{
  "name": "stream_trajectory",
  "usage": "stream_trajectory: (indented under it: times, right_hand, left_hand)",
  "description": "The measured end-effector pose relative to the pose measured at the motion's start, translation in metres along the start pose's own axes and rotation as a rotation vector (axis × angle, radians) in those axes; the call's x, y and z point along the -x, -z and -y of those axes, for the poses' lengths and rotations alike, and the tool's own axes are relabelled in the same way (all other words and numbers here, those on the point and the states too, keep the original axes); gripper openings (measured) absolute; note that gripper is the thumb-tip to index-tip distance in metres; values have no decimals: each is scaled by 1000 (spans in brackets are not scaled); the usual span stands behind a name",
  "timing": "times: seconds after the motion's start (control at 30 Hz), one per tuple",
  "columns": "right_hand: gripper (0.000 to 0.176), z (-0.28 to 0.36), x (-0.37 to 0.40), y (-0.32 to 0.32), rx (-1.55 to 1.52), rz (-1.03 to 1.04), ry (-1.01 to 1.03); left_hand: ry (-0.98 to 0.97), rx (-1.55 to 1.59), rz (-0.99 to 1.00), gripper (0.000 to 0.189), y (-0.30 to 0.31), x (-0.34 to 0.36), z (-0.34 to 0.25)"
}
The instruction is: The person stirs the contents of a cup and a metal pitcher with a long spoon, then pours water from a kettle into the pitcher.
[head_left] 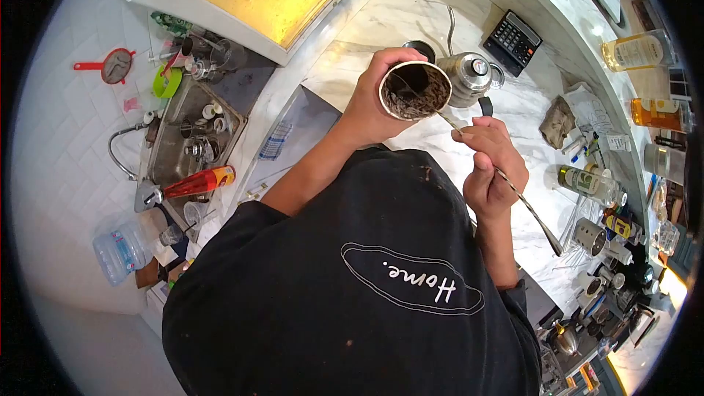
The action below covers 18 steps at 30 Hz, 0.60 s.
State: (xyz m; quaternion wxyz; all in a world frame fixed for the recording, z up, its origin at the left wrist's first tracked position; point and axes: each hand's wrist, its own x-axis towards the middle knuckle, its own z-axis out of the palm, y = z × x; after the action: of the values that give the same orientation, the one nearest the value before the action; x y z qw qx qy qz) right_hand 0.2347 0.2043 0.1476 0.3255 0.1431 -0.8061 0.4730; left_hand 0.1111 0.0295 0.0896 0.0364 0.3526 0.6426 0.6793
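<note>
While the left hand (369,105) clamps a cup (437,75) by its side, thumb and fingers wrapped round the wall, the right hand (499,169) grips a long twisted spoon (525,202) between thumb and fingers. Cup held up over the near part of the counter (529,111), mouth tilted toward the camera; dark brown, uneven stuff (415,108) shows inside, coating part of the wall. Spoon slants from near right up to the cup mouth; its inner end is hard to make out. Wider outer end points near right.

Just beyond the cup, a metal kettle (463,79) with a thin curved spout, plus a round black-rimmed container (419,48) partly hidden by the cup. Calculator (512,42) to the right of the kettle, at the far side. Crumpled brown cloth (557,122) further right. Nearer, a clear bottle (587,182) with a green label, then a metal tumbler (589,235).

Left side: steel sink (236,126) with small items in it, red bottle (198,182) near its near end, green bowl (167,81) by its far end, red strainer (117,66) further left.
</note>
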Motion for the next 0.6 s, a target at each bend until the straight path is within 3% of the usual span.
stream_trajectory:
  times: [0.1, 0.3, 0.6]
  right_hand:
    - [23, -1, -4, -4, 13, 5, 32]
    - [29, 2, -19, -12, 41, 43, 33]
    - [33, 11, -32, -53, 73, -189, -47]
  left_hand:
    - [39, 44, 73, 80, 13, -8, -1]
    - [69, 34, 242, 77, 46, -31, -4]
    - [28, 106, 330, 76, 74, -61, 5]
